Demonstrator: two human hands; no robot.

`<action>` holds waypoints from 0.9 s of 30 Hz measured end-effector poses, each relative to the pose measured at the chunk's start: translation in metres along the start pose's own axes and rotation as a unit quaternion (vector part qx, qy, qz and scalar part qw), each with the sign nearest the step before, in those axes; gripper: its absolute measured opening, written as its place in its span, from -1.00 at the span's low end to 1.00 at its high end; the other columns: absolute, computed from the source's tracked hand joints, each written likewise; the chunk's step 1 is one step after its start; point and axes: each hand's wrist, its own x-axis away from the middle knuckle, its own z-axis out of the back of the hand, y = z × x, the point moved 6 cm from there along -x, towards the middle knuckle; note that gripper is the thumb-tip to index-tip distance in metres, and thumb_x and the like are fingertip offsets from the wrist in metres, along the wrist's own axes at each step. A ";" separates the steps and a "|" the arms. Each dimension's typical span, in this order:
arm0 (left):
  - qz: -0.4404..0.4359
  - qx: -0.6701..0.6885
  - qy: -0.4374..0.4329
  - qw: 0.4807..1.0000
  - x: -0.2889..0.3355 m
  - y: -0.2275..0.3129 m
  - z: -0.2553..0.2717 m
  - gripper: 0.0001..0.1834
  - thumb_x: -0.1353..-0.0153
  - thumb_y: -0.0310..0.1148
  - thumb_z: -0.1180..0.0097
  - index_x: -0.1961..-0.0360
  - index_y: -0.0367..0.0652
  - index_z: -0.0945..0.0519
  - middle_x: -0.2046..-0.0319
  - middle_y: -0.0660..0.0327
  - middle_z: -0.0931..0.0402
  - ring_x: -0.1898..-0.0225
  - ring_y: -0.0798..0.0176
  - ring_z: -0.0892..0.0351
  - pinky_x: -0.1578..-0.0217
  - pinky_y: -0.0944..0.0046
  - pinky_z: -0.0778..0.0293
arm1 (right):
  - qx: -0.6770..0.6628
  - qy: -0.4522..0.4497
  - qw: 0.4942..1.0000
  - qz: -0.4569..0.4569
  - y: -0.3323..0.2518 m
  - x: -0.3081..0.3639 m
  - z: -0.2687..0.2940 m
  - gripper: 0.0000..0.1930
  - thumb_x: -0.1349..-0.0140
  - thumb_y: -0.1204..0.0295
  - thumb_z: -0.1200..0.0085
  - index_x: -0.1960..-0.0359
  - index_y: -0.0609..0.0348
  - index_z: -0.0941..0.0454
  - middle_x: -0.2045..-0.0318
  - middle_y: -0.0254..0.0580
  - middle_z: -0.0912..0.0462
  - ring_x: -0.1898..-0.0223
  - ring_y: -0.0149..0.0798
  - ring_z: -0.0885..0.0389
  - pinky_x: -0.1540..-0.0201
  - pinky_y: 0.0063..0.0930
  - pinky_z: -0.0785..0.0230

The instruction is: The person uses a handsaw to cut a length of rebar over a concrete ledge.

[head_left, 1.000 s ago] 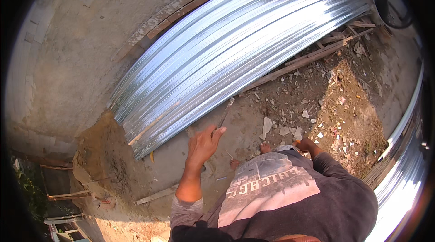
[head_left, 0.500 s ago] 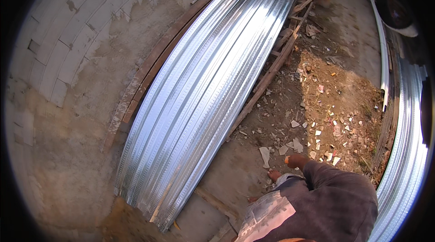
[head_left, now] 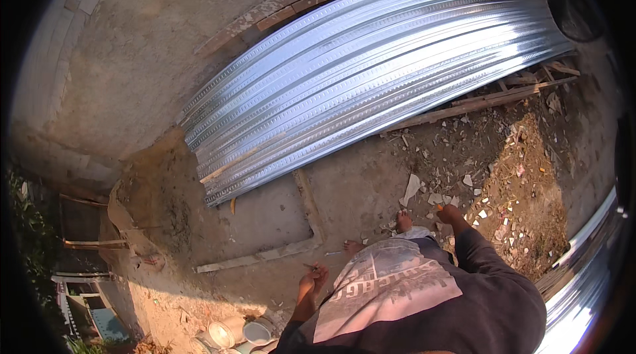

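Note:
My right hand (head_left: 453, 215) is closed at my right side, in front of the dark sleeve. A small orange object (head_left: 439, 207) pokes out of its fingers, its kind too small to tell. My left hand (head_left: 313, 280) hangs lower at my left, fingers curled, with a thin dark tip showing at them that I cannot make out. Neither hand touches the stack of long, shiny ribbed metal sheets (head_left: 371, 56) lying across the ground ahead of me. My bare feet (head_left: 404, 221) stand on the ground just short of it.
Timber strips (head_left: 487, 99) lie along the stack's near side. Broken white tile pieces (head_left: 412, 188) litter the dirt at right. More metal sheets (head_left: 583, 301) lie at the lower right. Buckets (head_left: 258, 331) stand at the lower left, and a low concrete edge (head_left: 265, 258) borders a slab.
The view has swung, so the sheets now run more sideways. My left hand and the buckets have come into sight. The right hand still holds the orange object.

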 end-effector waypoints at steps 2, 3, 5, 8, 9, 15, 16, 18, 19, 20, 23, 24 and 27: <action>-0.075 -0.115 0.024 0.990 0.004 0.030 -0.005 -0.57 -0.36 -0.53 -0.18 -0.23 -0.18 -0.43 0.11 0.12 -0.64 0.06 0.18 -0.69 -0.06 0.18 -0.67 | 0.018 0.006 0.999 0.031 -0.034 0.011 -0.013 -0.49 -0.25 0.01 -0.17 0.10 0.29 -0.71 0.13 0.29 -0.72 0.02 0.26 -0.69 -0.05 0.08 -0.52; -0.123 -0.209 0.065 0.968 -0.003 0.038 -0.021 -0.67 -0.40 -0.37 -0.23 -0.13 -0.19 -0.54 0.22 0.17 -0.66 0.16 0.24 -0.70 0.08 0.26 -0.67 | 0.027 0.017 0.999 0.037 -0.026 0.001 -0.004 -0.47 -0.26 -0.01 -0.16 0.11 0.30 -0.71 0.14 0.34 -0.71 0.01 0.29 -0.69 -0.05 0.10 -0.52; -0.223 -0.427 0.122 0.868 0.001 0.065 -0.032 -0.64 -0.43 -0.12 -0.20 0.11 -0.26 -0.66 0.42 0.17 -0.63 0.33 0.32 -0.67 0.29 0.29 -0.57 | 0.066 0.041 0.995 0.059 -0.043 0.003 -0.003 -0.45 -0.27 -0.03 -0.14 0.11 0.33 -0.70 0.16 0.39 -0.70 0.01 0.33 -0.68 -0.05 0.13 -0.51; -0.335 -0.463 0.322 0.755 0.026 0.079 0.059 -0.56 -0.48 -0.05 -0.09 0.18 -0.29 -0.66 0.41 0.14 -0.65 0.36 0.28 -0.65 0.32 0.25 -0.54 | 0.129 0.028 0.987 0.092 -0.135 0.026 -0.035 -0.43 -0.31 -0.04 -0.11 0.05 0.34 -0.65 0.16 0.38 -0.69 0.03 0.37 -0.67 -0.01 0.18 -0.49; -0.338 -0.383 0.330 0.794 0.020 0.074 0.082 -0.55 -0.49 -0.03 -0.05 0.18 -0.28 -0.66 0.39 0.13 -0.65 0.36 0.25 -0.65 0.31 0.24 -0.54 | 0.149 0.042 0.982 0.112 -0.150 0.024 -0.033 -0.43 -0.33 -0.05 -0.09 0.03 0.31 -0.64 0.16 0.36 -0.70 0.05 0.36 -0.67 0.01 0.19 -0.49; -0.269 0.010 0.350 0.897 -0.006 0.018 0.172 -0.45 -0.56 0.06 0.13 0.17 -0.24 -0.65 0.29 0.10 -0.68 0.37 0.17 -0.63 0.34 0.22 -0.55 | 0.147 0.124 0.956 0.222 -0.251 0.016 -0.001 -0.52 -0.38 0.05 -0.07 -0.07 0.23 -0.54 0.19 0.25 -0.70 0.16 0.35 -0.69 0.14 0.16 -0.51; -0.235 0.051 0.345 0.907 -0.013 0.000 0.168 -0.44 -0.56 0.08 0.15 0.16 -0.24 -0.64 0.28 0.10 -0.67 0.38 0.17 -0.62 0.35 0.23 -0.55 | 0.115 0.145 0.956 0.228 -0.243 0.010 0.028 -0.55 -0.39 0.09 -0.07 -0.09 0.21 -0.52 0.20 0.25 -0.70 0.17 0.35 -0.68 0.16 0.15 -0.51; -0.203 0.081 0.395 0.892 0.027 -0.011 0.259 -0.44 -0.56 0.08 0.16 0.14 -0.25 -0.62 0.26 0.11 -0.66 0.37 0.18 -0.61 0.38 0.25 -0.54 | 0.129 0.146 0.934 0.300 -0.327 0.054 -0.002 -0.59 -0.41 0.14 -0.06 -0.11 0.19 -0.49 0.22 0.25 -0.70 0.17 0.36 -0.68 0.17 0.15 -0.49; -0.183 0.108 0.395 0.894 0.030 -0.017 0.275 -0.43 -0.56 0.08 0.16 0.14 -0.26 -0.62 0.26 0.12 -0.65 0.37 0.19 -0.61 0.40 0.26 -0.53 | 0.129 0.159 0.930 0.306 -0.344 0.060 0.013 -0.57 -0.41 0.12 -0.05 -0.11 0.19 -0.51 0.21 0.27 -0.69 0.16 0.37 -0.67 0.16 0.15 -0.49; -0.137 0.112 0.415 0.892 0.030 -0.028 0.275 -0.42 -0.57 0.09 0.19 0.18 -0.26 -0.60 0.28 0.12 -0.64 0.38 0.20 -0.61 0.42 0.27 -0.52 | 0.140 0.173 0.927 0.303 -0.344 0.065 0.030 -0.55 -0.41 0.10 -0.04 -0.12 0.20 -0.52 0.21 0.29 -0.69 0.14 0.38 -0.67 0.15 0.15 -0.49; -0.098 0.155 0.485 0.855 0.055 -0.037 0.307 -0.46 -0.58 0.05 0.20 0.23 -0.24 -0.57 0.30 0.16 -0.63 0.39 0.17 -0.60 0.41 0.25 -0.60 | 0.090 0.185 0.947 0.248 -0.372 0.089 0.046 -0.51 -0.41 0.06 -0.01 -0.15 0.20 -0.56 0.19 0.31 -0.69 0.12 0.38 -0.67 0.12 0.14 -0.49; -0.059 0.146 0.484 0.861 0.052 -0.042 0.295 -0.44 -0.58 0.06 0.21 0.21 -0.26 -0.57 0.25 0.14 -0.61 0.29 0.14 -0.61 0.36 0.22 -0.64 | 0.103 0.200 0.950 0.217 -0.358 0.086 0.060 -0.48 -0.41 0.03 0.01 -0.17 0.19 -0.57 0.17 0.31 -0.69 0.11 0.37 -0.67 0.09 0.12 -0.49; -0.037 0.108 0.506 0.855 0.061 -0.033 0.296 -0.42 -0.58 0.09 0.25 0.18 -0.24 -0.57 0.17 0.11 -0.57 0.14 0.09 -0.60 0.20 0.13 -0.70 | 0.089 0.219 0.952 0.194 -0.358 0.100 0.070 -0.47 -0.41 0.02 0.01 -0.18 0.19 -0.57 0.18 0.31 -0.69 0.11 0.36 -0.68 0.09 0.11 -0.49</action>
